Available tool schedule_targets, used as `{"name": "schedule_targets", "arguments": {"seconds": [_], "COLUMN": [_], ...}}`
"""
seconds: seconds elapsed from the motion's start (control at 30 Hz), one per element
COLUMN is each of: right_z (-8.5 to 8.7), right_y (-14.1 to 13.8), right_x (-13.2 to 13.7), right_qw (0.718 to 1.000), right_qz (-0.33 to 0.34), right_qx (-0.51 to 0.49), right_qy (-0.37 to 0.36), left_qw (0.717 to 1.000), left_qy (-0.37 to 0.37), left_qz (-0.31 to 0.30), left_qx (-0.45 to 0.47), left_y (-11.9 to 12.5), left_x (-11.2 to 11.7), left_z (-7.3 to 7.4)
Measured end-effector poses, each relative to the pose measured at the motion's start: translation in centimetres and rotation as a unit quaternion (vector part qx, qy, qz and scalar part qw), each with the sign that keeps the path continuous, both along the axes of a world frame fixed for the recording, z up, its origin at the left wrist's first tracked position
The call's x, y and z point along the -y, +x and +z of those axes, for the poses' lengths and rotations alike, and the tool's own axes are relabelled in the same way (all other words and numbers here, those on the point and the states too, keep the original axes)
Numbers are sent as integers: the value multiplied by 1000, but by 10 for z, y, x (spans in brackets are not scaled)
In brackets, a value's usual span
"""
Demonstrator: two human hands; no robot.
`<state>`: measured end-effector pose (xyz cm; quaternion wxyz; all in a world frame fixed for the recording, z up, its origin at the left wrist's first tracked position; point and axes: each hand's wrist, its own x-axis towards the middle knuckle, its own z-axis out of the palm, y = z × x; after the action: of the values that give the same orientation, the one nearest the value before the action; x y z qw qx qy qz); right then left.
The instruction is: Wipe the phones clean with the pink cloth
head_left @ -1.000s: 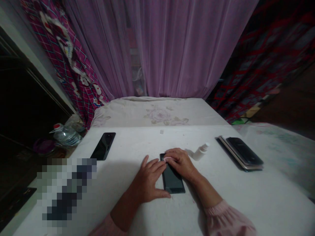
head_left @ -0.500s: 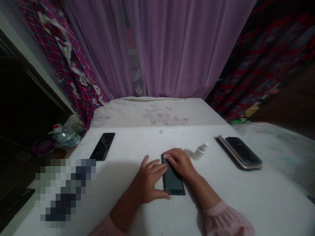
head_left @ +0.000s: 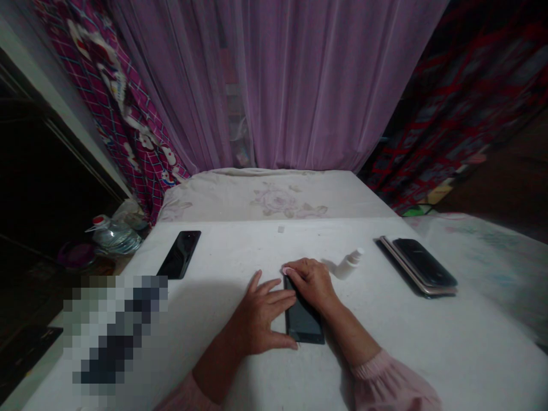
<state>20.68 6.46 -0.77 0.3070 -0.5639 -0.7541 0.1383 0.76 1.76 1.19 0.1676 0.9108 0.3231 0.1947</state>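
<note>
While my right hand (head_left: 311,283) curls over the far end of the dark smartphone (head_left: 305,324), fingers closed and holding it down, my left hand (head_left: 257,315) lies spread open on the desk (head_left: 231,251), its fingertips and thumb at the phone's left edge. The phone lies flat near the desk's middle, with open room to its left. A white spray bottle (head_left: 351,264) lies just past my right hand, a black phone (head_left: 180,254) sits well left near the far edge, and stacked phones (head_left: 422,265) lie toward the right edge.
</note>
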Motion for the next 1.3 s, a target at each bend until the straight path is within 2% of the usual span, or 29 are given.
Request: {"name": "schedule_targets", "arguments": {"seconds": [0.33, 0.4, 0.6, 0.67, 0.83, 0.93, 1.13, 1.3], "right_z": [9, 7, -2, -2, 1, 2, -4, -4], "right_y": [0, 0, 5, 9, 20, 22, 13, 7], "right_x": [7, 5, -1, -2, -2, -2, -4, -6], "right_qw": [996, 996, 999, 999, 992, 991, 997, 998], "right_qz": [89, 81, 1, 18, 107, 122, 70, 36], "right_qx": [-13, -22, -32, -36, -60, -56, -27, -31], "right_qy": [-7, -5, 26, 24, 2, 0, 35, 27], "left_qw": [1000, 1000, 1000, 1000, 999, 999, 999, 999], "left_qy": [-16, -8, 8, 13, 15, 18, 24, 19], "left_qz": [0, 5, 18, 24, 41, 46, 44, 42], "left_qx": [-10, -12, -6, -9, -11, -12, -2, -7], "left_y": [1, 1, 0, 0, -1, 0, 1, -1], "left_x": [0, 0, 0, 0, -1, 0, 0, 0], "left_z": [2, 1, -3, -4, -1, -1, -4, -6]}}
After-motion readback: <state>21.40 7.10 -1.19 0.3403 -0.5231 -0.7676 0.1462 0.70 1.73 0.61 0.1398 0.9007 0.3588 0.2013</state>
